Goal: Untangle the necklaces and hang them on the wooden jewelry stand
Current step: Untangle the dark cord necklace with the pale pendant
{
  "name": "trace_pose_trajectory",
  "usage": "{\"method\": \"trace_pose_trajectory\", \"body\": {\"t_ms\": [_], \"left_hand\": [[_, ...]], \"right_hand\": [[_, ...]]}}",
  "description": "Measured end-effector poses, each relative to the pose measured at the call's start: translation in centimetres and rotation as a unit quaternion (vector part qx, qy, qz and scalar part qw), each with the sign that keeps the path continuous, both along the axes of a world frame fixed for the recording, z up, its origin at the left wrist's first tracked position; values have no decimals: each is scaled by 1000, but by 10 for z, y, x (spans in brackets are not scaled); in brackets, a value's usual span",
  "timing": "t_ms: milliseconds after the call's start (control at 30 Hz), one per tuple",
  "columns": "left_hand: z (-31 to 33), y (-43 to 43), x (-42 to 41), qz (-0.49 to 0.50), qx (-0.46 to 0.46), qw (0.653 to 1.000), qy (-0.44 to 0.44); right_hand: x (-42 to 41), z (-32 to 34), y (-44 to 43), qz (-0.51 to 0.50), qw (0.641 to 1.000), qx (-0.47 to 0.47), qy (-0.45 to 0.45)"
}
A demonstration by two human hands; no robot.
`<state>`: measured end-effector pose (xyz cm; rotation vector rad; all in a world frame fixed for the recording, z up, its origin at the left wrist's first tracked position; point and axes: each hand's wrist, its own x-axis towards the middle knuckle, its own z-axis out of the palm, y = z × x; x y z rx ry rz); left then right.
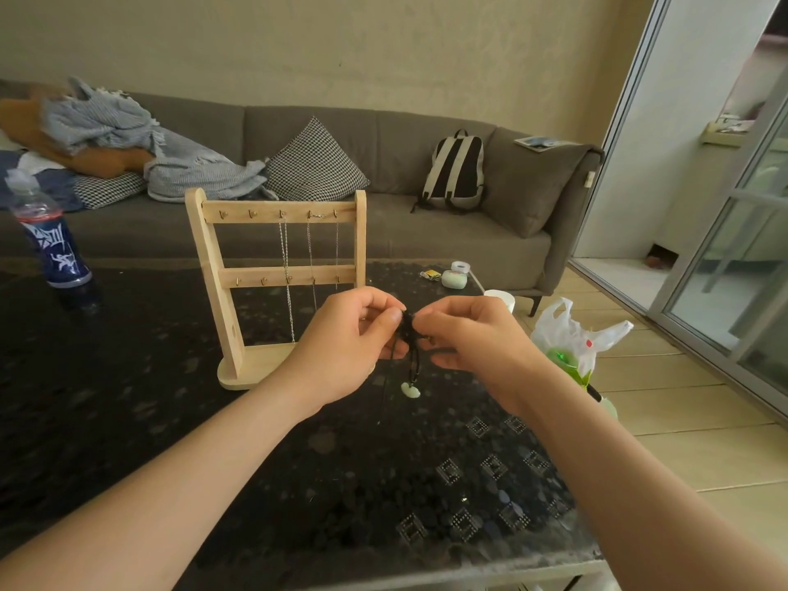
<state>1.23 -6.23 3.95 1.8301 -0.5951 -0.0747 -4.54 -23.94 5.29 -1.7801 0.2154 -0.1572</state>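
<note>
Closest to me, both forearms reach out over the dark patterned bench (128, 420), and the hands meet above its middle. My left hand (341, 339) has its fingers curled, thumb and fingertips pinching a knot of black cord necklace (408, 328). My right hand (473, 339) pinches the same knot from the other side, its remaining fingers bent under. The two hands are almost touching, with the tangle between them. Loose strands of the cord drop from the knot, and a pale pendant (410, 390) hangs at their end, low over the bench; I cannot tell whether it touches the surface.

Just behind the hands, the wooden stand (277, 287) sits upright on the bench. Thin silver chains (286, 270) hang from hooks on the right half of its top rail and fall past the lower rail. Hooks on the left half are bare.

Off to the left, a blue-labelled bottle (51, 241) stands near the far edge of the bench. At the far right corner lie a white roll of tape (459, 266) and a small pale green case (454, 278). A white plastic bag (571, 334) sits beside the bench on the right.

Beyond, a grey sofa (426, 232) carries a rumpled blanket (128, 134), a checked cushion (315, 162) and a black-and-white backpack (456, 170).
</note>
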Motion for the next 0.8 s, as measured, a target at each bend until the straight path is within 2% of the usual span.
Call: {"method": "trace_pose_trajectory", "body": {"t_ms": [67, 133, 333, 467, 567, 667, 800], "left_hand": [[0, 0, 0, -9, 12, 1000, -11], [0, 1, 1, -15, 21, 999, -20], [-2, 1, 2, -10, 42, 998, -36], [-4, 0, 3, -12, 53, 997, -47], [-3, 1, 5, 2, 44, 999, -30], [-2, 4, 7, 12, 44, 999, -17], [-4, 6, 8, 4, 88, 993, -79]], "right_hand": [[0, 2, 0, 0, 998, 60, 15], [-1, 2, 0, 0, 997, 72, 18], [-4, 7, 4, 39, 998, -23, 53], [-7, 9, 11, 81, 993, -6, 91], [-5, 5, 7, 75, 995, 3, 59], [-1, 3, 0, 42, 998, -38, 31], [-1, 6, -2, 39, 998, -18, 47]]}}
